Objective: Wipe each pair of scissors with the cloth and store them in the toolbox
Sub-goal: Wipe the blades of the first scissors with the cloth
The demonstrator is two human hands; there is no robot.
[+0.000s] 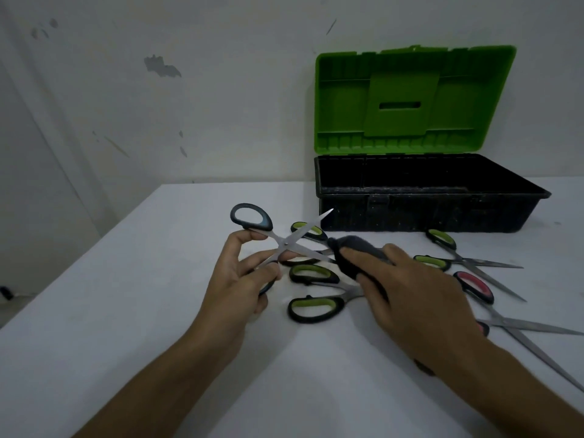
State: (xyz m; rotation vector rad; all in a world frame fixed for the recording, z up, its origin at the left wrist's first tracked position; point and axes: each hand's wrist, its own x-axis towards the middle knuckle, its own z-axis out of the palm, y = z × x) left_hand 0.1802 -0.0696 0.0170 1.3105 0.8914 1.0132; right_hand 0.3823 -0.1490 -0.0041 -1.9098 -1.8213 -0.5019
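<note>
Currently, the white desk [126,311] carries the toolbox [426,197] at rear right, black tray exposed, green lid [410,99] raised upright. The left hand [243,279] grips the blue-handled scissors [278,238], blades spread, above the desk. The right hand [410,298] holds the dark cloth [354,251] curled around 1 blade. Green-handled scissors [313,276] lie between and under both hands; another green pair [448,254] and red-handled scissors [477,287] lie to the right.
</note>
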